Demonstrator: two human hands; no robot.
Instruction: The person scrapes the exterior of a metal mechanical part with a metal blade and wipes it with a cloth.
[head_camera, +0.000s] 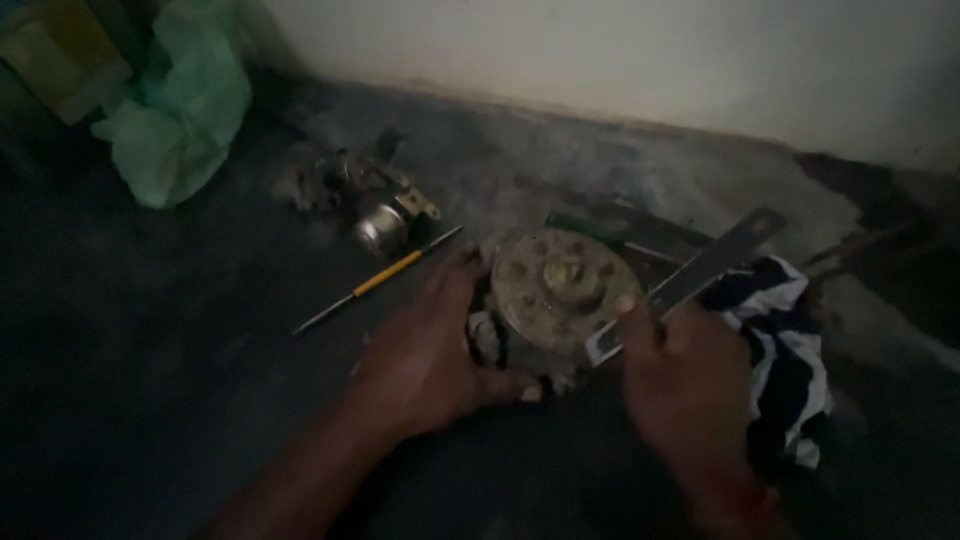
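Floor: dark, stained concrete (150, 400) running up to a pale wall (650, 60) at the back.
Green bag: a crumpled plastic bag (180, 110) in the far left corner, well apart from the hands.
Striped cloth: a dark-and-white rag (785, 340) bunched on the floor just beside the right hand, partly under it.
Round metal part: a grimy disc-shaped housing (565, 285) with a raised hub in the middle — it sits on the floor between the two hands.
Left hand: the left hand (425, 355) is clasped against the part's left edge, fingers curled round its side, steadying it.
Right hand: the right hand (685, 375) is clenched on a flat grey metal strip (700, 270), whose lower end meets the part's right rim.
Small assembly: a dull metal piece with a shiny cup (375, 215) lies beyond the left hand.
Screwdriver: a thin tool with a yellow handle (385, 275) lies loose — near the left hand, not touched.
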